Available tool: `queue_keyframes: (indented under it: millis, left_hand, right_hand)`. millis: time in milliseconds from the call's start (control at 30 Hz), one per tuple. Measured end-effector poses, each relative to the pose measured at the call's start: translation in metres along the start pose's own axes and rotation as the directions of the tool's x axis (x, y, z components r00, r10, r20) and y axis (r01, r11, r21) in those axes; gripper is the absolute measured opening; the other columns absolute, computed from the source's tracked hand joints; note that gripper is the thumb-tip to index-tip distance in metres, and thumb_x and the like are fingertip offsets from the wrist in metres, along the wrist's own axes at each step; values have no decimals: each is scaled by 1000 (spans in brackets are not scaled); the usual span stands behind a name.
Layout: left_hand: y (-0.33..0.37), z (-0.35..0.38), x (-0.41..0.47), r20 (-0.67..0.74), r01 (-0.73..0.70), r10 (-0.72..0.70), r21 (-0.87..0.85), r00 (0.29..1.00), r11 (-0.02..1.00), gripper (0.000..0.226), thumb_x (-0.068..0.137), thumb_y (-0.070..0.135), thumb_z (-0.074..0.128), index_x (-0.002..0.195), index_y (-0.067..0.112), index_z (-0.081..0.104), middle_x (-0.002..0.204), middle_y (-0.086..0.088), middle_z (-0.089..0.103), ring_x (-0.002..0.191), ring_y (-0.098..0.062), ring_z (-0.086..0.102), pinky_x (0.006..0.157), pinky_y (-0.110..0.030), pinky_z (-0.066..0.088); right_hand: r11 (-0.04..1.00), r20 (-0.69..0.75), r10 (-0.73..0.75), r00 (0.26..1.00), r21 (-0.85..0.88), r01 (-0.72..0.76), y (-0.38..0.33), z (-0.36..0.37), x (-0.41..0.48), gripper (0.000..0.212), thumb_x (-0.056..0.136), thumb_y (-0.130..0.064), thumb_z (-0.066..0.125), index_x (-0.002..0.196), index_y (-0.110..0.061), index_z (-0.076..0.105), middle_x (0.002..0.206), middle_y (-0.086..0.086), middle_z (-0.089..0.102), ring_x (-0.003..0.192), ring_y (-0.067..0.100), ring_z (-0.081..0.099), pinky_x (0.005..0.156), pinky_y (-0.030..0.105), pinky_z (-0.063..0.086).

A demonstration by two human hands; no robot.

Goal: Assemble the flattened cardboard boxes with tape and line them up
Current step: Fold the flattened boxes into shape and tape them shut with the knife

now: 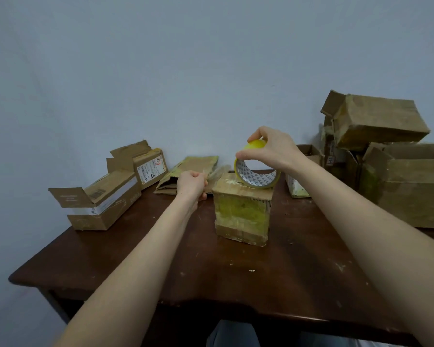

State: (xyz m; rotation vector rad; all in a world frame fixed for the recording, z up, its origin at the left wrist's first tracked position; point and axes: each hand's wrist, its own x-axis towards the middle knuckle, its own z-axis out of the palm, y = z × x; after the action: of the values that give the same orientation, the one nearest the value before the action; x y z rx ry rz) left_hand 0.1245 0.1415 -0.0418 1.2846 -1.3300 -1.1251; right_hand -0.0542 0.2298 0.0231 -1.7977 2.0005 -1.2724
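Tabletop point(135, 259) of dark, scuffed wood, flecked with pale scraps, serving as workbench; at the far right, large cartons point(416, 186), creased, soft-cornered and yellowed with old tape, with a long carton point(376, 121) tilted on top, likely parked out of the working area; at the left edge, an open-flapped box point(103, 201) with a white band, and just behind it a labelled box point(149, 166), flaps up, not yet sealed by the look of them; between these and the centre, flattened cardboard point(186, 171) lying folded, apparently awaiting its turn.

Centre of the table, near the person: small upright box point(242, 211), worn corrugated board with glossy yellowish tape wrapped round its front, stood on end so the top seam faces up for taping; on that top, tape roll point(257, 176) balanced on its edge, yellow-tinted film on a printed white core, braced there to unwind cleanly.

Right hand point(271, 149) above the roll, thumb and fingertips pinching its upper rim, steadying it; left hand point(192, 184) to the box's left, fingers curled, pinching the free end of the tape strip point(218, 171), thin, clear and crinkled, drawn sideways from the roll, presumably to gain length before laying it down.
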Motion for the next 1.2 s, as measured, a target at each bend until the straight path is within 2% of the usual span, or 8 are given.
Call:
queue_keyframes:
  millis: [200, 433, 533, 633, 800, 867, 1100, 1200]
  left_hand:
    - [-14, 6, -10, 189, 98, -111, 75, 976, 992, 15, 96, 12, 51, 83, 7, 56, 59, -3, 40, 46, -11, 29, 33, -13, 20]
    - [-38, -5, -6, 217, -203, 98, 542, 971, 816, 14, 92, 13, 53, 84, 14, 65, 72, -2, 58, 65, -18, 52, 57, -23, 40]
    - [-15, -8, -18, 55, -414, 421, 327, 906, 849, 23, 92, 17, 55, 112, 14, 65, 106, 1, 64, 99, -13, 58, 84, -24, 43]
    - [8, 1, -36, 424, -578, 447, 260, 788, 773, 65, 83, 39, 66, 140, 19, 43, 134, 7, 53, 122, -8, 50, 102, -26, 39]
    - [-4, 11, -38, 568, -719, 451, 455, 689, 525, 85, 78, 53, 68, 147, 25, 26, 139, 2, 50, 124, -17, 49, 91, -28, 40]
    - [-7, 10, -35, 590, -746, 457, 508, 666, 431, 80, 78, 51, 69, 143, 21, 33, 137, 0, 51, 123, -20, 48, 91, -29, 39]
    - [-10, 15, -29, 575, -738, 463, 560, 674, 378, 82, 77, 57, 65, 142, 20, 32, 134, 0, 52, 121, -21, 49, 92, -40, 45]
    - [-12, 16, -26, 612, -757, 448, 565, 651, 328, 78, 78, 61, 59, 139, 19, 36, 136, -1, 50, 126, -22, 46, 97, -42, 43]
  right_hand:
    - [995, 12, -19, 1000, 98, 17, -6, 8, -9, 44, 71, -46, 79, 106, -29, 60, 109, -2, 58, 82, 3, 52, 41, 5, 38]
    - [999, -53, -10, 999, 37, 12, -8, 12, -11, 46, 74, -48, 76, 114, -29, 62, 100, -7, 58, 64, -9, 46, 45, -2, 32]
    - [999, -49, -3, 999, 40, 5, -9, 12, -11, 46, 74, -49, 76, 114, -31, 62, 100, -7, 59, 62, -8, 48, 43, -2, 31]
    - [999, -43, -4, 999, 41, 6, -10, 12, -11, 46, 74, -48, 75, 115, -31, 62, 99, -8, 59, 64, -9, 48, 44, -2, 31]
    - [978, 16, -9, 1000, 209, 5, -2, 12, -15, 62, 78, -33, 77, 134, -25, 52, 126, -5, 55, 102, 8, 54, 64, -1, 40]
    - [941, 1, 60, 998, 334, -57, 12, 14, -18, 65, 75, -29, 80, 132, -19, 50, 125, 0, 57, 106, 13, 59, 86, 22, 51]
    - [917, -55, 68, 996, 397, -40, 27, 3, -27, 34, 67, -33, 86, 91, -27, 63, 87, 0, 70, 77, 13, 66, 72, 30, 52]
    - [943, -52, 78, 996, 327, -57, 24, -10, -23, 45, 68, -43, 83, 105, -23, 67, 86, -5, 63, 77, 12, 58, 70, 27, 45]
